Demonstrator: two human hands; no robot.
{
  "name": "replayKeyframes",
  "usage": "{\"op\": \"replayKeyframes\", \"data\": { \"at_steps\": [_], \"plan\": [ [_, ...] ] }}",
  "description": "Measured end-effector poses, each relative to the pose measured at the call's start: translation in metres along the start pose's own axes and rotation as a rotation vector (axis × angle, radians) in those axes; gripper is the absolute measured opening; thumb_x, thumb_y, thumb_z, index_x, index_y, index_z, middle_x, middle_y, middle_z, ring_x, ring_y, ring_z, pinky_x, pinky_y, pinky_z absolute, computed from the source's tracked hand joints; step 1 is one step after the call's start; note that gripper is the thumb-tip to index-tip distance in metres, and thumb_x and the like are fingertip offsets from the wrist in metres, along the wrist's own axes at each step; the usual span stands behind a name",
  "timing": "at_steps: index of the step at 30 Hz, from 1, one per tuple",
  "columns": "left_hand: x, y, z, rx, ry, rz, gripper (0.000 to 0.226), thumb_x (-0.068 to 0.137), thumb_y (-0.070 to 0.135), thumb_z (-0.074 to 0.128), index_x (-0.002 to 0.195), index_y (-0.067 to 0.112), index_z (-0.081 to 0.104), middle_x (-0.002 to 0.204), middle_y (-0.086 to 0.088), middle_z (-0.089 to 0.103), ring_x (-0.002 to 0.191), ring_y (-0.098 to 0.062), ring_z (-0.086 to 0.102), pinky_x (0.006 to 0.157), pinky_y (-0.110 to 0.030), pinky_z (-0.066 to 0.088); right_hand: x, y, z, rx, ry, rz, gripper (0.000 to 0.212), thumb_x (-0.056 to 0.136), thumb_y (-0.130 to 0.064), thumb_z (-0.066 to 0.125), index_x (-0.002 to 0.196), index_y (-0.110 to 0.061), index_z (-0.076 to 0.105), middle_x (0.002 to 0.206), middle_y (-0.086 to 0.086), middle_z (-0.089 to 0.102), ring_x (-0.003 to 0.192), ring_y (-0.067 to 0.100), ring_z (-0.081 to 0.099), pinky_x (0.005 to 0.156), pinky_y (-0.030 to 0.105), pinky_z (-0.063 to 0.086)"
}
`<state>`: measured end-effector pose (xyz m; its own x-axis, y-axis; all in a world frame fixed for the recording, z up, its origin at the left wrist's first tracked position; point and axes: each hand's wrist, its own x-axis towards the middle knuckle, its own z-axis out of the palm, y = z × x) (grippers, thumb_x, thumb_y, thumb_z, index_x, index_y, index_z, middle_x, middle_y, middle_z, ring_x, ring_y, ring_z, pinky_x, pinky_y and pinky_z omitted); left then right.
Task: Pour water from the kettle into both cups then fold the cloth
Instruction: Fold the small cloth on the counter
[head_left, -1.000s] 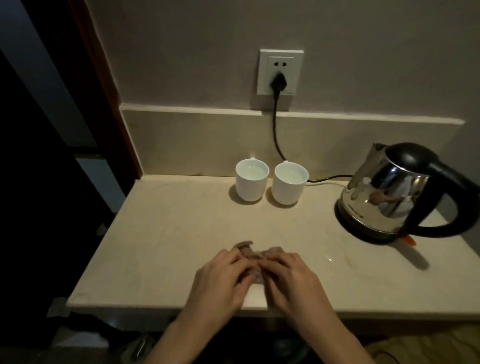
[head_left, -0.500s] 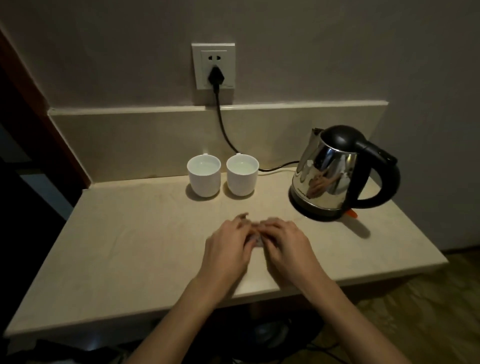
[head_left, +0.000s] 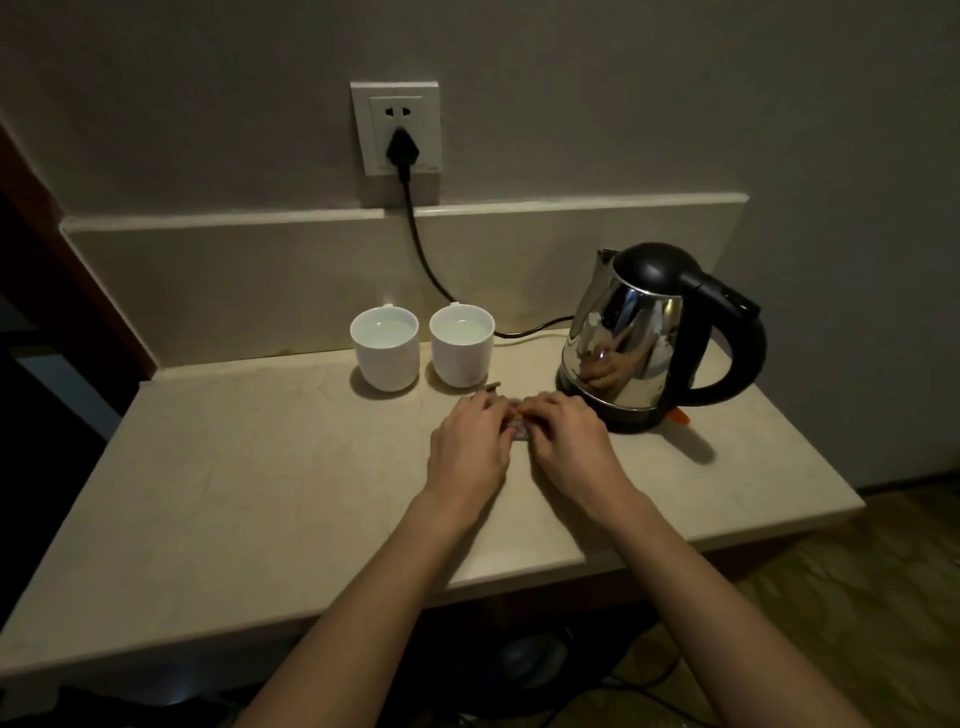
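Two white cups stand side by side near the back of the counter, the left cup (head_left: 385, 347) and the right cup (head_left: 462, 344), each with water in it. A shiny steel kettle (head_left: 639, 338) with a black lid and handle sits on its base to their right. My left hand (head_left: 470, 447) and my right hand (head_left: 569, 441) lie side by side in front of the cups, fingers pressed down on a small grey-brown cloth (head_left: 519, 430). The cloth is almost fully hidden under my fingers; one corner pokes out near the right cup.
A beige stone counter (head_left: 249, 493) runs to a raised back ledge. A wall socket (head_left: 396, 127) holds a black plug whose cable (head_left: 423, 260) drops behind the cups to the kettle. A dark wooden frame stands at left. Patterned floor shows at lower right.
The camera view has swung right and pulled back. Both hands with the cloth have slid forward, closer to the cups and the kettle. The cups and kettle have stayed put.
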<state>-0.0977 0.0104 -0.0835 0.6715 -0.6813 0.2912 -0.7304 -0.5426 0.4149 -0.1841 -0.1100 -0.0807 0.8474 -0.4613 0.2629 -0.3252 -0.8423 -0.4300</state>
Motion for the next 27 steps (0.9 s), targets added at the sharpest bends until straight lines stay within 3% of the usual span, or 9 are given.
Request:
{"op": "replayKeyframes", "data": {
  "at_steps": [3, 7, 18, 22, 27],
  "plan": [
    [-0.042, 0.004, -0.006, -0.016, 0.005, 0.071, 0.030, 0.099, 0.036, 0.057, 0.128, 0.031, 0.063, 0.135, 0.011, 0.058, 0.114, -0.011, 0.055, 0.084, -0.026, 0.048, -0.050, -0.004, -0.009, 0.024, 0.015, -0.027, 0.032, 0.094, -0.017, 0.062, 0.124, -0.023, 0.070, 0.124, -0.002, 0.067, 0.106, 0.019, 0.057, 0.088, 0.032, 0.051],
    [-0.090, 0.010, -0.007, -0.061, -0.032, 0.078, 0.023, 0.097, 0.037, 0.059, 0.119, 0.034, 0.066, 0.116, 0.016, 0.058, 0.100, -0.004, 0.054, 0.072, -0.017, 0.045, -0.103, -0.010, -0.015, 0.044, 0.015, -0.053, 0.038, 0.090, -0.015, 0.069, 0.126, -0.026, 0.068, 0.126, -0.006, 0.066, 0.111, 0.016, 0.059, 0.086, 0.025, 0.051],
    [0.006, -0.001, 0.010, -0.079, -0.011, -0.039, 0.036, 0.099, 0.031, 0.058, 0.135, 0.027, 0.062, 0.138, 0.006, 0.059, 0.124, -0.013, 0.052, 0.099, -0.031, 0.048, 0.004, 0.002, 0.006, 0.012, 0.030, 0.029, 0.032, 0.096, -0.012, 0.057, 0.123, -0.018, 0.072, 0.119, 0.004, 0.069, 0.107, 0.020, 0.057, 0.091, 0.032, 0.048],
    [-0.040, 0.003, -0.005, -0.081, -0.020, -0.006, 0.035, 0.100, 0.036, 0.055, 0.135, 0.032, 0.059, 0.134, 0.012, 0.058, 0.115, -0.007, 0.052, 0.092, -0.022, 0.044, -0.046, -0.005, -0.002, 0.059, 0.016, -0.027, 0.033, 0.094, -0.014, 0.060, 0.124, -0.025, 0.071, 0.125, -0.003, 0.067, 0.113, 0.015, 0.056, 0.095, 0.024, 0.043],
    [-0.098, -0.002, -0.018, -0.096, -0.049, 0.004, 0.028, 0.097, 0.043, 0.053, 0.123, 0.041, 0.062, 0.129, 0.022, 0.055, 0.112, -0.004, 0.052, 0.080, -0.024, 0.052, -0.096, -0.018, 0.003, 0.062, -0.009, -0.052, 0.038, 0.088, -0.014, 0.072, 0.122, -0.029, 0.071, 0.127, -0.008, 0.068, 0.122, 0.012, 0.057, 0.102, 0.021, 0.040]
  ]
}}
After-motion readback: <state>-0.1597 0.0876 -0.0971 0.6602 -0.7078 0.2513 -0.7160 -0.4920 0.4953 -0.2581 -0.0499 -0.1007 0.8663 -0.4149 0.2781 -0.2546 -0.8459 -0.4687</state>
